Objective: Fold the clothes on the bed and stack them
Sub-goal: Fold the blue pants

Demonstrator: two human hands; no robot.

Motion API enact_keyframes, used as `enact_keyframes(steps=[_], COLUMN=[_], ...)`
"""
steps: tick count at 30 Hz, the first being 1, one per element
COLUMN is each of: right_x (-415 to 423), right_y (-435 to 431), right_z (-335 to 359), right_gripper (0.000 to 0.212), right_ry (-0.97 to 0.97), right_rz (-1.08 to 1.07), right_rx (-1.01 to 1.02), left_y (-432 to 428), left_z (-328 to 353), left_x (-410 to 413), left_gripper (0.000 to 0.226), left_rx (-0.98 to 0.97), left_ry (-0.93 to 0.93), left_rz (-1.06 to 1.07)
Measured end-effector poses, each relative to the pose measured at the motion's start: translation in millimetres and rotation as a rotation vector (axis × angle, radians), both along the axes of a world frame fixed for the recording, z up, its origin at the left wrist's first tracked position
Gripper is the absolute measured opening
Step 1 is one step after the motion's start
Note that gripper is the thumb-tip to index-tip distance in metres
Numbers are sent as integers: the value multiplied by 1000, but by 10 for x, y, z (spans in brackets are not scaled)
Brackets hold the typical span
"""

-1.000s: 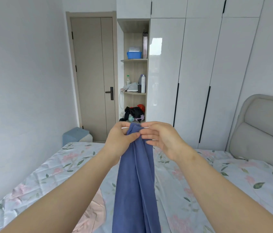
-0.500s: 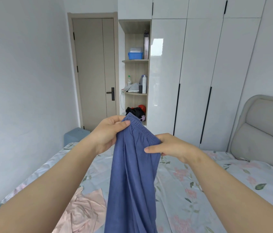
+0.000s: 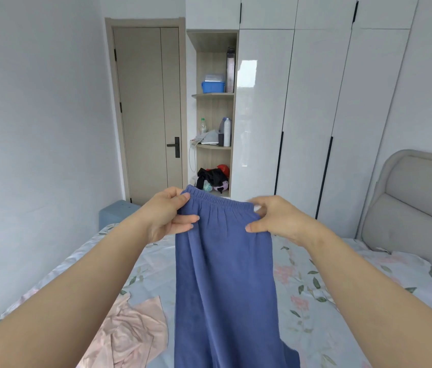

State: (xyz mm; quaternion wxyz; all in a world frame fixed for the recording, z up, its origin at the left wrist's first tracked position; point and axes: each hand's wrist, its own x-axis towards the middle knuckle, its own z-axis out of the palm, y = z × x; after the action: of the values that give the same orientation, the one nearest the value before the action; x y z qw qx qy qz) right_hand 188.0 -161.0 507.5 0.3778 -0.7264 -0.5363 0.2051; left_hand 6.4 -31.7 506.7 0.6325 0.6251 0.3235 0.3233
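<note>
The blue trousers [image 3: 223, 274] hang in the air above the middle of the bed [image 3: 342, 301], held up by the elastic waistband; the left hand [image 3: 165, 217] is clenched on the waistband's left end, thumb on top and fingers curled behind the cloth; the right hand [image 3: 276, 219] pinches the right end, though it is blurred, so how firm that grip is cannot be judged with certainty. The legs of the garment drop straight down and run out of the bottom of the view, so whether the hems touch the bed cannot be told.

The likeliest trouble lies at the right end; a loose pinch on stretchy elastic could let that corner slip, and the trousers would swing to the left and crumple. The waistband also sits higher on the left than on the right; if the garment is laid down like that, the legs may land skewed and the fold will come out crooked. The two legs appear to overlap unevenly near the bottom; a fold made without lining them up would trap creases.

A pink garment [image 3: 132, 333] lies rumpled near the bed's left edge, just beside the hanging cloth; lowering the trousers there could drape them over it and tangle the two, so a bare part of the bed toward the right seems the safer place.
</note>
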Motion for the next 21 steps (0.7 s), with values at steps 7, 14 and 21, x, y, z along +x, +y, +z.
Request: enact_keyframes(steps=[7,14,21], right_x=[18,-203,-192], right_y=[-48,-158,-141], right_z=[-14,244,320], right_gripper=[27,21,19], right_ry=[179,965,598], right_rz=[-227,-89,-178], right_rx=[91,327,678], left_y=[-63,-118,-61], left_z=[-25,52,180], left_x=[21,60,87], left_gripper=[19,8,13], left_rx=[32,343,552], left_ry=[-30,-73,-173], left_rz=[-33,-132,126])
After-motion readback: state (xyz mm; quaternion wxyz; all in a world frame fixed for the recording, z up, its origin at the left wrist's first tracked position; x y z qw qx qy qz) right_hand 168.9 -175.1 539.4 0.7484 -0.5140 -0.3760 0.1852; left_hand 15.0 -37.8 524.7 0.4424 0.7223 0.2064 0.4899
